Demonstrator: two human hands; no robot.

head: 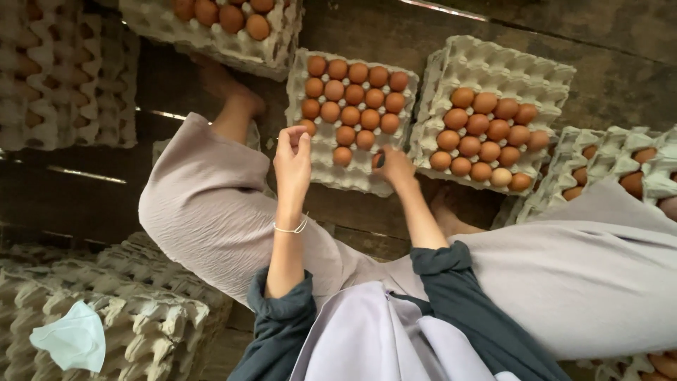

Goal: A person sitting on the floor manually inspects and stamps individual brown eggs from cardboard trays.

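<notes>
Eggs (352, 99) part-fill tray (356, 176) under both hands.

Hidden and cut-off parts

The right hand (395, 168) covers an egg; the top tray (211, 35) runs past the frame's edge.

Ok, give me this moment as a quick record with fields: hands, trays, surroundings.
left hand: raised over the near edge of the middle tray, fingers pinched, nothing visible in them
right hand: down at the tray's near right corner, on an egg that is mostly hidden
middle tray: brown eggs in the far rows, near row mostly empty
right tray: partly filled, one paler egg in the near row
floor: dark wooden boards
stacks: empty trays at lower left, a white cloth lying on them
</notes>
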